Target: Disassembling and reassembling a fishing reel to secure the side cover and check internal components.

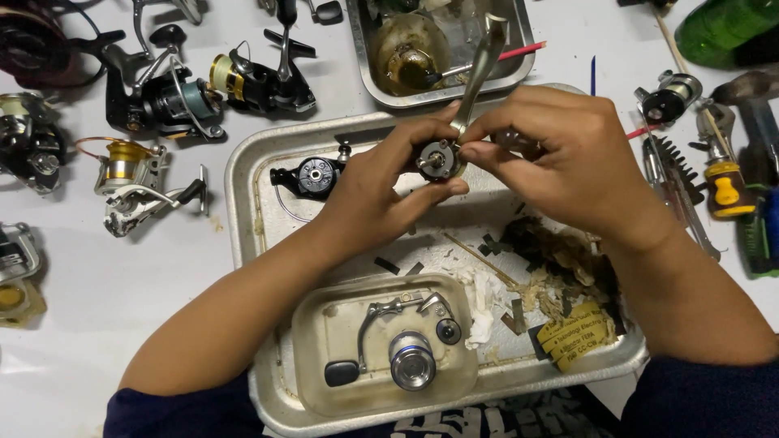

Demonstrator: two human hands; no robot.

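left hand (pixel 369 199) grips the reel body (pixel 438 160) above the metal tray (pixel 243 174) | right hand (pixel 560 154) pinches its top, beside the grey handle arm (pixel 483 61) | risk: a small part may slip (fingers look oily) and fall into the debris (pixel 560 259)

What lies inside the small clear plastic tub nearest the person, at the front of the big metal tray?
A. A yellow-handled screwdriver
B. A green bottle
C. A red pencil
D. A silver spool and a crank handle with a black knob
D: the clear tub holds a silver spool and a metal crank handle ending in a black knob.
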